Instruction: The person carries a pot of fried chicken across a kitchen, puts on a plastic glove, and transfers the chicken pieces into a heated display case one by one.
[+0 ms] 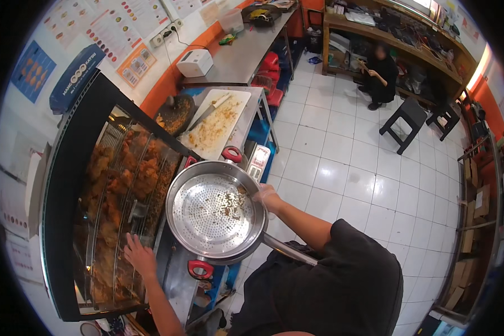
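Observation:
A perforated metal steamer pan (206, 214) with red side handles and brown crumbs in it stands before me, beside a glass-fronted food display cabinet (109, 101). My right hand (269, 198), in a clear plastic glove, is at the pan's right rim; whether its fingers grip it is hard to tell. My left hand (140, 256) is bare, its fingers spread in front of the cabinet's racks, and holds nothing. Pieces of fried chicken (145, 176) lie on the racks. A long metal handle (290, 248) sticks out below the pan's right side.
Behind the pan, a knife (203, 117) lies on a crumb-strewn white cutting board (239, 113), beside a stone mortar (189, 110). A white printer (195, 63) sits on the steel counter (235, 54). Across the tiled floor, a person (382, 75) crouches near black plastic stools (405, 119).

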Action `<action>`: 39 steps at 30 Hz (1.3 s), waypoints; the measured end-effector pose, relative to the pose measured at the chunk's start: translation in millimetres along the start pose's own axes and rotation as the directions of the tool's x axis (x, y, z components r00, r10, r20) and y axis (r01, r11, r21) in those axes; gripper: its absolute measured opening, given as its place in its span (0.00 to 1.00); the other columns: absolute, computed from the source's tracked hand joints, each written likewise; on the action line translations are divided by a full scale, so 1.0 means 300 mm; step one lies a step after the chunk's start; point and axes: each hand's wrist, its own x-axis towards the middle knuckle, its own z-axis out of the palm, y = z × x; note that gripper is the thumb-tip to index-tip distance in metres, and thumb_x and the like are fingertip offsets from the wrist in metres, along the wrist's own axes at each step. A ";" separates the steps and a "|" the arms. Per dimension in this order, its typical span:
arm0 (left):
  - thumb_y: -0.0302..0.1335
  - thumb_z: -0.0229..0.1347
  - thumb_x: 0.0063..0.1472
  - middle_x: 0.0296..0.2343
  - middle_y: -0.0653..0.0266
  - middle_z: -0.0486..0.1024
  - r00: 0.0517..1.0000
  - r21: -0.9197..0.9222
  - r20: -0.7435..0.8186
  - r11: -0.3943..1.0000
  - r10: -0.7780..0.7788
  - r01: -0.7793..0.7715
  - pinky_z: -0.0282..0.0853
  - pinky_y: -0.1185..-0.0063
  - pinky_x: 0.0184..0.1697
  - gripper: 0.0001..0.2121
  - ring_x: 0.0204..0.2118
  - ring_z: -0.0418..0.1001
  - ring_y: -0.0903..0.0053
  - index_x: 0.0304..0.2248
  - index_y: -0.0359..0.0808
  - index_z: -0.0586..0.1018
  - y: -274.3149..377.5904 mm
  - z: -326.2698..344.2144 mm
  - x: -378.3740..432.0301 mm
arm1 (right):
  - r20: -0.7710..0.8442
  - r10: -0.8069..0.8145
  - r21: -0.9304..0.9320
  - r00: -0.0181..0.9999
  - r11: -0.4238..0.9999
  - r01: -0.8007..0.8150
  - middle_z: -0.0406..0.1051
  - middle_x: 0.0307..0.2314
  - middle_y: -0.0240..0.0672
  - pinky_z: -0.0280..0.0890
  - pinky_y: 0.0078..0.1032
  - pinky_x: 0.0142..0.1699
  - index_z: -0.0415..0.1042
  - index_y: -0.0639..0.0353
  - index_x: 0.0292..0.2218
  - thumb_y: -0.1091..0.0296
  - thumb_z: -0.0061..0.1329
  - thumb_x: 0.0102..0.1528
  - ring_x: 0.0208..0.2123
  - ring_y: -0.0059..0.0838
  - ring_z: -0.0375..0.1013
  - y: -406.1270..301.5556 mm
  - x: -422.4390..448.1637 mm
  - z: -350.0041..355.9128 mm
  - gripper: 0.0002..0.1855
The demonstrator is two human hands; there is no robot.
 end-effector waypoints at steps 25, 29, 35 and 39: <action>0.45 0.46 0.63 0.55 0.59 0.60 0.905 -0.425 0.408 -0.853 0.119 0.304 0.57 0.65 0.58 0.27 0.57 0.59 0.65 0.57 0.40 0.61 0.441 0.366 -0.606 | -0.061 -0.010 0.029 0.998 1.000 0.012 0.71 0.22 0.36 0.66 0.28 0.28 0.73 0.67 0.33 0.77 0.52 0.40 0.23 0.28 0.70 0.099 -0.125 -0.109 0.14; 0.47 0.46 0.63 0.57 0.61 0.57 0.823 -0.464 0.554 -0.775 0.123 0.429 0.52 0.68 0.60 0.29 0.57 0.58 0.67 0.60 0.44 0.57 0.461 0.263 -0.676 | -0.146 0.117 -0.001 0.982 0.993 -0.118 0.71 0.21 0.37 0.66 0.28 0.28 0.74 0.66 0.32 0.73 0.52 0.39 0.22 0.28 0.70 0.021 -0.269 -0.171 0.14; 0.40 0.52 0.62 0.42 0.65 0.68 0.835 -0.722 0.484 -0.420 0.262 0.550 0.67 0.73 0.47 0.20 0.43 0.68 0.71 0.48 0.40 0.66 0.542 0.177 -0.709 | -0.249 0.089 -0.028 0.964 0.995 -0.099 0.71 0.20 0.35 0.66 0.27 0.27 0.73 0.65 0.31 0.74 0.53 0.35 0.21 0.26 0.69 -0.027 -0.338 -0.391 0.16; 0.47 0.59 0.53 0.44 0.66 0.68 0.728 -0.303 0.479 -0.686 0.491 0.662 0.66 0.72 0.49 0.31 0.46 0.68 0.73 0.51 0.37 0.65 0.595 0.109 -0.690 | -0.358 0.140 -0.015 0.923 0.988 -0.155 0.71 0.21 0.36 0.66 0.26 0.27 0.72 0.65 0.30 0.74 0.53 0.35 0.21 0.27 0.69 -0.164 -0.449 -0.494 0.16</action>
